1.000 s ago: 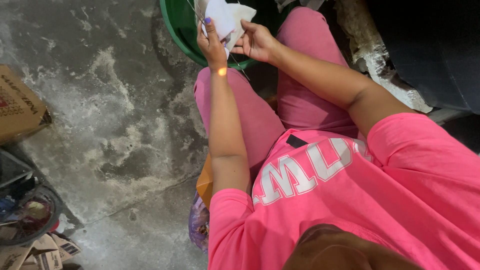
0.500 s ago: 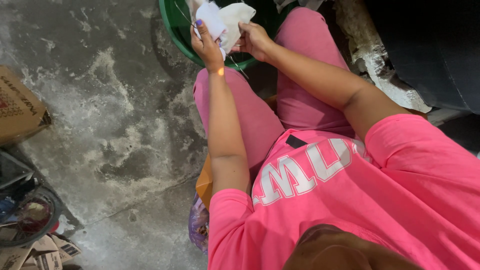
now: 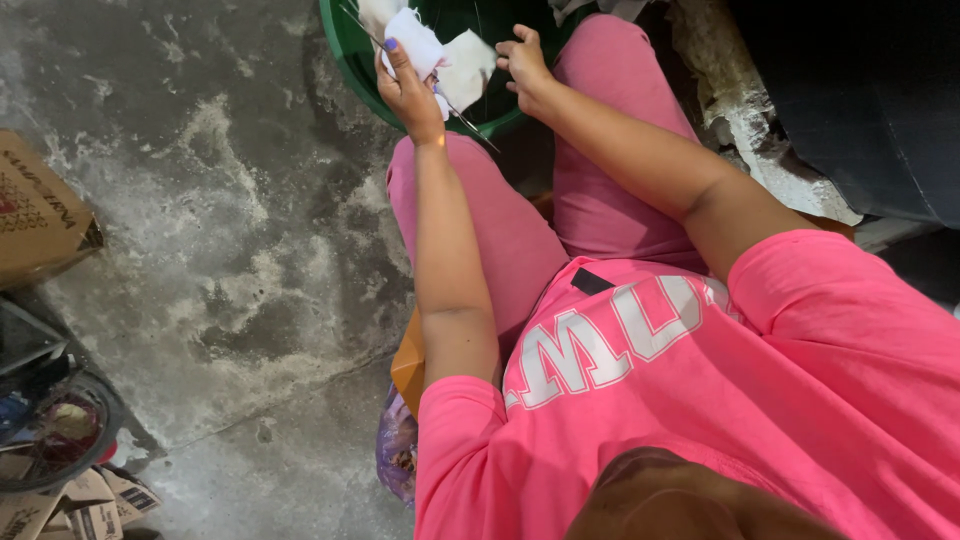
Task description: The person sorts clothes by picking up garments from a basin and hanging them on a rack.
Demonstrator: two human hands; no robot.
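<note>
Since the earlier frames, the right hand (image 3: 527, 68) has been drawn off the white cloth (image 3: 440, 55), which is left pinched in the left hand (image 3: 405, 85) alone.

Seen from the head camera, the cloth is held by the left fingers (image 3: 392, 52), closed around its bunched upper part, above the green basin (image 3: 345, 50). A thin metal rod (image 3: 465, 118), perhaps a needle or wire, is seen slanting just below the left fingers. The right fingers are loosely spread and empty, just beside the cloth's free edge. A cardboard box (image 3: 40, 215) lies well apart on the concrete floor (image 3: 230, 260).

The step in hand is judged to be a re-gripping pause in working the cloth; a fresh hold by the right fingers on the free edge would be called for.
</note>
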